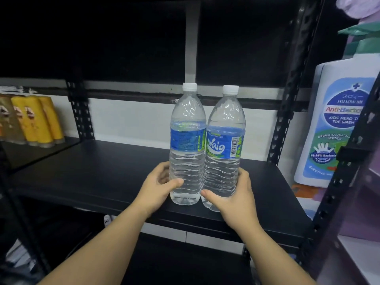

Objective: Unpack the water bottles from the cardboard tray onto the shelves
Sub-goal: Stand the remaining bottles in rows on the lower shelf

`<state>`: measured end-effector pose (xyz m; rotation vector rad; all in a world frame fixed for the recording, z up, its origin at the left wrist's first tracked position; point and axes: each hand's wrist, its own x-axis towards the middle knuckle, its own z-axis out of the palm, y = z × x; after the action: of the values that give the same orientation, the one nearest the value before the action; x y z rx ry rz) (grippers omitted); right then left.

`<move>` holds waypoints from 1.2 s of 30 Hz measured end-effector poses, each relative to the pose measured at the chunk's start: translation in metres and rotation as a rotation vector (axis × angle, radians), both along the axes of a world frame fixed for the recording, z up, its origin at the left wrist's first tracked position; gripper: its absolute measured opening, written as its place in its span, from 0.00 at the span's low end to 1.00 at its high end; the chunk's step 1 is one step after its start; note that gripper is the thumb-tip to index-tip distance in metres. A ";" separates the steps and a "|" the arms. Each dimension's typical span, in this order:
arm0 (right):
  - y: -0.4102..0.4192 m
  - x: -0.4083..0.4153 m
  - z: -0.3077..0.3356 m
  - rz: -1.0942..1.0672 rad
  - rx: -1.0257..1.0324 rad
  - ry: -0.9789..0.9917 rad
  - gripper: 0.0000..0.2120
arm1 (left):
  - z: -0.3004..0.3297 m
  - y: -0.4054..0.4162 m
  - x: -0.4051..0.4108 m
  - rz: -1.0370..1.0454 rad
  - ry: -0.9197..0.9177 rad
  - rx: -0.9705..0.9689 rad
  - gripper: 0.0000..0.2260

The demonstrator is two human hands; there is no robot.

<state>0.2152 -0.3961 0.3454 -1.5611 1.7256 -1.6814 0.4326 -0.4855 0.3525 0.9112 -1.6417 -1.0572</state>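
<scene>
Two clear water bottles with white caps and blue labels stand side by side near the front edge of a black shelf (pixel 107 173). My left hand (pixel 158 186) grips the lower part of the left bottle (pixel 187 140). My right hand (pixel 234 194) grips the lower part of the right bottle (pixel 225 142), which leans a little to the left and touches the other one. Whether the bottle bases rest on the shelf or hover just above it I cannot tell. The cardboard tray is out of view.
Yellow packets (pixel 39 120) stand on the neighbouring shelf at the left. A large white wash bottle with a green pump (pixel 333 124) stands at the right behind a black upright (pixel 292 83). Another shelf lies overhead, and a darker one below.
</scene>
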 end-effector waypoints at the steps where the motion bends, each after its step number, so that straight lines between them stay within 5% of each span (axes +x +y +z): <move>1: 0.000 0.001 0.000 -0.002 -0.002 0.000 0.44 | 0.000 0.001 -0.001 0.023 -0.023 -0.004 0.29; 9: -0.003 -0.006 0.000 0.013 0.012 -0.001 0.45 | 0.008 -0.002 0.000 -0.104 -0.055 0.091 0.26; 14: -0.007 -0.007 -0.001 0.021 0.009 -0.004 0.45 | 0.005 -0.005 0.000 0.067 -0.065 0.099 0.32; 19: -0.006 -0.005 0.001 0.037 -0.005 -0.018 0.45 | 0.006 -0.007 -0.001 -0.092 -0.105 0.134 0.28; 25: -0.006 -0.004 0.000 0.006 0.000 -0.016 0.45 | 0.007 -0.003 -0.011 -0.044 -0.227 0.035 0.42; 31: -0.002 0.000 0.003 -0.004 0.036 -0.034 0.45 | 0.006 -0.006 -0.006 -0.104 -0.258 0.028 0.32; 36: 0.001 0.002 0.005 -0.039 0.062 -0.037 0.45 | 0.003 -0.007 -0.002 -0.094 -0.215 0.027 0.34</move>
<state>0.2176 -0.3949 0.3501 -1.4689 1.7827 -1.6477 0.4309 -0.4924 0.3552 1.0022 -1.8670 -1.0765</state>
